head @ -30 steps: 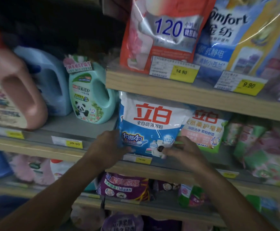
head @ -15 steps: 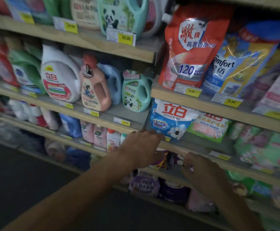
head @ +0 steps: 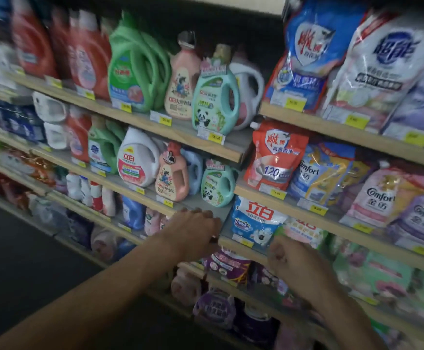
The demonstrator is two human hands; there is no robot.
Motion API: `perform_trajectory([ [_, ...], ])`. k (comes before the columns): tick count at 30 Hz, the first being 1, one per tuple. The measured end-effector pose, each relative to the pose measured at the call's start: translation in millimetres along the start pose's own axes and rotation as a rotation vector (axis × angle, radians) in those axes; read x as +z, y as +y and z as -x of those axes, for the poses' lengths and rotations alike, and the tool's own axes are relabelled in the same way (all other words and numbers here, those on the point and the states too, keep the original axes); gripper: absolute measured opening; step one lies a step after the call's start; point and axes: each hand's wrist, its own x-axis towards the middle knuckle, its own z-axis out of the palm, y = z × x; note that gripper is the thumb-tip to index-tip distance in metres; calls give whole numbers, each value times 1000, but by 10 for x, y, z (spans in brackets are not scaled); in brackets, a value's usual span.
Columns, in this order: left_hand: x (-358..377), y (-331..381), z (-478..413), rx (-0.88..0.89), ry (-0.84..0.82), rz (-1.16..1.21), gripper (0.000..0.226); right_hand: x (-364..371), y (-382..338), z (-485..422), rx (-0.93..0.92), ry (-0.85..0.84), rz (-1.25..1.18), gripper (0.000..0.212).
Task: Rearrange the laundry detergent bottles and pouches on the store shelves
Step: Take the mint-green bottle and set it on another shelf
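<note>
Honestly, you look mid-job here, and it's hard to call it more than that. The blue pouch [head: 255, 221] stands upright and face out at the left end of its shelf [head: 256, 253]. A green pouch [head: 304, 231] is tucked just beside it on the right, so I'd say that spot is sorted. The bottles on the next bay over look fine too: the panda bottle [head: 217, 185] and pink bottle [head: 171, 175] are both upright and facing forward. What's left, as far as I can tell, is the messier stuff. The Comfort pouches [head: 372, 198] further right lean on each other, and the purple pouch [head: 227, 263] one level down sits in a bit of a jumble, though it's dim and blurry down there. Your left hand [head: 193, 231] has nothing in it. Its fingers lie fairly flat over the front edge of the bottle shelf [head: 120, 184], right below the panda bottle and just left of the blue pouch, near it but not touching. Your right hand [head: 289, 258] hangs just below the blue pouch with its fingers curled in, and I can't see anything held in it. It's close under the pouch's bottom right corner but apart from it. So neither hand has a product right now, and I'd guess your next pick is something lower down.
</note>
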Motion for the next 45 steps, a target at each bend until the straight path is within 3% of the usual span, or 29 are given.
perform_trajectory([
  [10, -489, -1190, 89, -17, 55, -128, 48, -216, -1055, -526, -31, -8, 192, 19],
  [17, -526, -1900, -194, -20, 111, -72, 42, -189, -1701, -1213, -32, 87, 109, 17],
  [29, -567, -2681, -1725, -11, 121, -10, 38, -218, -1666, -2767, 31, 273, -70, 18],
  [37, -781, -3186, -2691, 22, 241, 93, 34, -302, -1647, -3666, 129, 408, -92, 19],
  [41, -779, -3541, -3137, -8, 305, 195, 46, -464, -1627, -3967, 246, 482, -112, 29],
  [45, -700, -3722, -3548, 69, 275, 476, 79, -525, -1627, -4204, 359, 411, -206, 58],
])
